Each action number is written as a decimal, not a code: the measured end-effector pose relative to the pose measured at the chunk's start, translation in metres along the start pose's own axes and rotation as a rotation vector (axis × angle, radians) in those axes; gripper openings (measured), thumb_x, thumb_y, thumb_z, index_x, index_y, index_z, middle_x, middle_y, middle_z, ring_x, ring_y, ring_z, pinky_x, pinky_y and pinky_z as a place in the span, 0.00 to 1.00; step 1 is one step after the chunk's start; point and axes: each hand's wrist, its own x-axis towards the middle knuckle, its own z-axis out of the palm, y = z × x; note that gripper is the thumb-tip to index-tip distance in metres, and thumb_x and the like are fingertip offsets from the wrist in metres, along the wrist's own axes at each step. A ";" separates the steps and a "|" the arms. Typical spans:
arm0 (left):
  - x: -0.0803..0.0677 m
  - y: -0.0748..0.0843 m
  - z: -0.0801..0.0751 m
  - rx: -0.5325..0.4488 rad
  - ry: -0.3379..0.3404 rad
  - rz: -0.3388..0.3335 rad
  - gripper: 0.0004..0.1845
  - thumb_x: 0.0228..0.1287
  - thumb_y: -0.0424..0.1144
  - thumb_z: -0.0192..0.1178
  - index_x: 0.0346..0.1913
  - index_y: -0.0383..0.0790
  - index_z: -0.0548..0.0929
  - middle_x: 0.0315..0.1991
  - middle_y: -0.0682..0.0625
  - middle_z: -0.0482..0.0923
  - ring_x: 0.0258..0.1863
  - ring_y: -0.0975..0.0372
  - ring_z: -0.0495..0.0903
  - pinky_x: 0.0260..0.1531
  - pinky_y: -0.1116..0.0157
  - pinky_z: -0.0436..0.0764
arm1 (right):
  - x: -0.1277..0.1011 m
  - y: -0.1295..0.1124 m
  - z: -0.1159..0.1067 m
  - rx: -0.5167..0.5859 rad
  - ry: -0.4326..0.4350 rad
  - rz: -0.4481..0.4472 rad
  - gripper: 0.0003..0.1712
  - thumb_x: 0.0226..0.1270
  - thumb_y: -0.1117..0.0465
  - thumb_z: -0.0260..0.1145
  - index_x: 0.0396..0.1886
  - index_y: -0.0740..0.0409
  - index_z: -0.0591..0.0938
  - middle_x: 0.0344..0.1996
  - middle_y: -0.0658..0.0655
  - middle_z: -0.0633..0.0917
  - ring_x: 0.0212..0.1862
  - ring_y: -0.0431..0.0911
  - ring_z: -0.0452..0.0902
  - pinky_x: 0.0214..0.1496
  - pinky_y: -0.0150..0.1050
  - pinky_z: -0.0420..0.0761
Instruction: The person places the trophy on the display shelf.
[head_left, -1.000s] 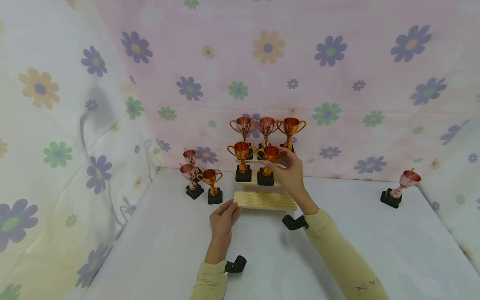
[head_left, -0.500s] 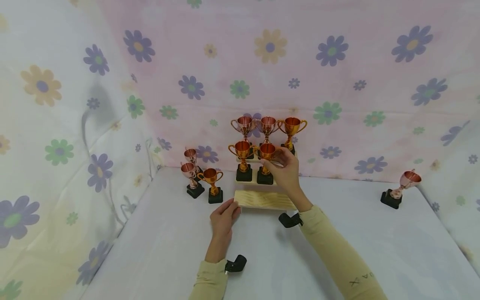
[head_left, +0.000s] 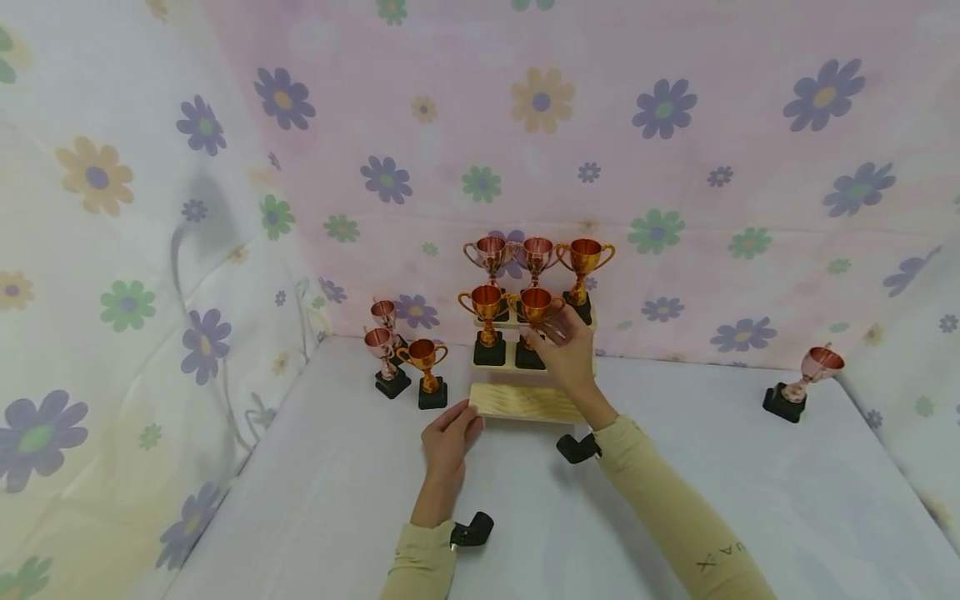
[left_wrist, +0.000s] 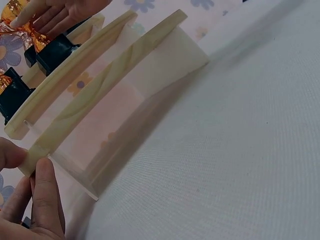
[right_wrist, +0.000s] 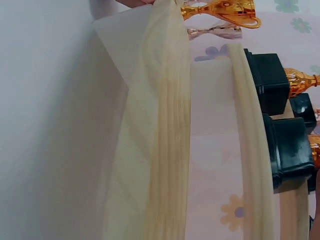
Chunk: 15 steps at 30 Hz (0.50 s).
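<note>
My left hand pinches the left end of the lowest board of a three-step wooden display stand; thumb and fingers clasp its edge in the left wrist view. With its thumb and fingers, my right hand holds a small gold trophy cup around the stem. That cup stands upright, its black base on the middle board. To its left on the same board is another gold trophy. On the top board stand two rose-gold trophies and a gold one.
Left of the stand, a gold trophy and two rose-gold trophies stand on the white table. A lone rose-gold trophy is at the far right. Flowered cloth hangs behind.
The held gold trophy has shifted slightly left on the middle board, toward its neighbour. My right hand moved left with it, and its fingers have loosened a little. The left hand stays put.
</note>
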 end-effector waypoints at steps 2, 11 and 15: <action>0.001 -0.001 0.000 0.005 -0.001 0.005 0.17 0.66 0.29 0.66 0.56 0.26 0.83 0.48 0.39 0.83 0.38 0.62 0.86 0.45 0.67 0.88 | -0.002 0.006 -0.006 0.005 -0.005 -0.014 0.25 0.57 0.80 0.72 0.55 0.76 0.77 0.49 0.71 0.83 0.51 0.41 0.82 0.60 0.45 0.84; 0.006 -0.007 -0.001 0.023 0.011 0.000 0.16 0.66 0.30 0.67 0.55 0.30 0.85 0.50 0.38 0.83 0.40 0.61 0.87 0.44 0.68 0.88 | -0.007 -0.006 -0.077 0.093 0.118 -0.200 0.29 0.54 0.85 0.67 0.59 0.78 0.75 0.53 0.64 0.84 0.58 0.46 0.80 0.67 0.38 0.79; 0.007 -0.008 -0.002 0.030 0.017 -0.011 0.16 0.66 0.30 0.67 0.56 0.31 0.85 0.52 0.38 0.83 0.42 0.60 0.87 0.45 0.67 0.88 | -0.011 -0.017 -0.123 0.113 0.226 -0.214 0.30 0.52 0.87 0.65 0.58 0.77 0.77 0.52 0.60 0.84 0.59 0.48 0.80 0.68 0.36 0.77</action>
